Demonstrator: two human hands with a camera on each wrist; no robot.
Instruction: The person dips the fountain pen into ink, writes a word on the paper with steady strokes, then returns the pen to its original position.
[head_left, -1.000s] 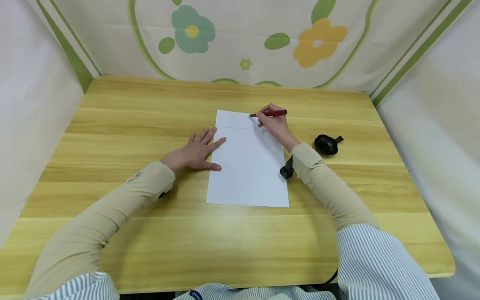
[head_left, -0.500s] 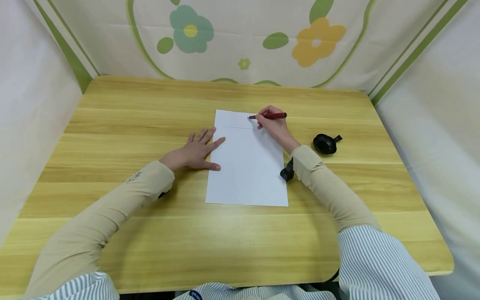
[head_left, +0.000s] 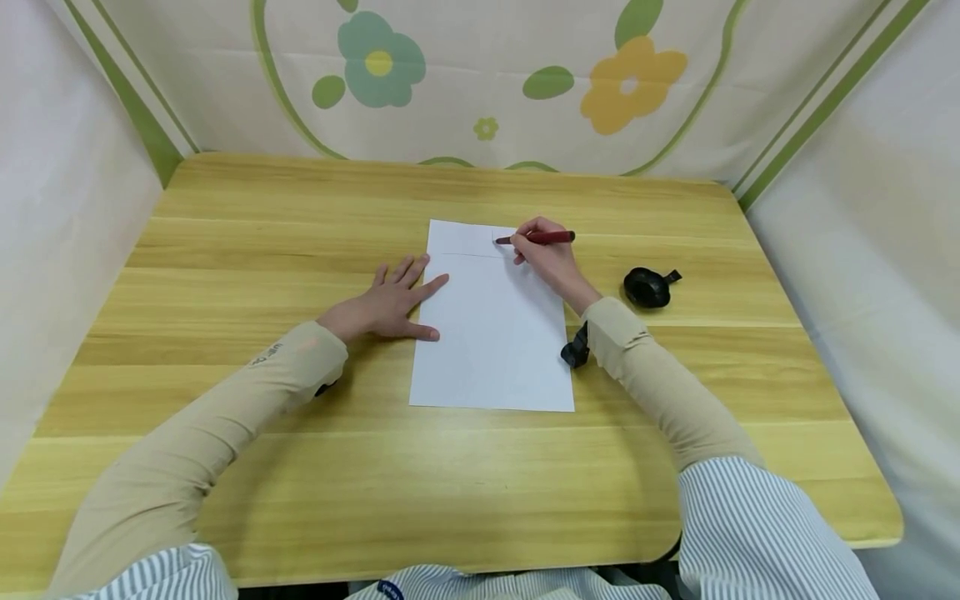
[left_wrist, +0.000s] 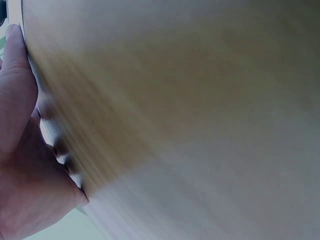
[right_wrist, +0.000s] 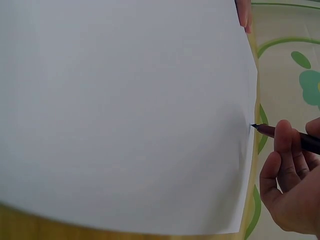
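Note:
A white sheet of paper (head_left: 495, 350) lies on the wooden table, with a thin horizontal line across its upper part and a short vertical stroke above that line. My right hand (head_left: 551, 257) pinches a dark red pen (head_left: 551, 237), its tip at the short stroke near the sheet's top. In the right wrist view, the pen's dark tip (right_wrist: 254, 125) meets the paper (right_wrist: 125, 110). Spread fingers of my left hand (head_left: 386, 307) rest on the sheet's left edge. The left wrist view shows that hand (left_wrist: 30, 165) flat against the table.
A black round object with a short tab (head_left: 647, 287) lies on the table (head_left: 480, 492) to the right of the paper. A flower-printed curtain (head_left: 465, 75) rises behind the table's far edge, and pale cloth hangs at both sides.
My right hand and the pen have moved slightly toward me, and a short vertical stroke now shows above the horizontal line. My left hand stays in place on the paper.

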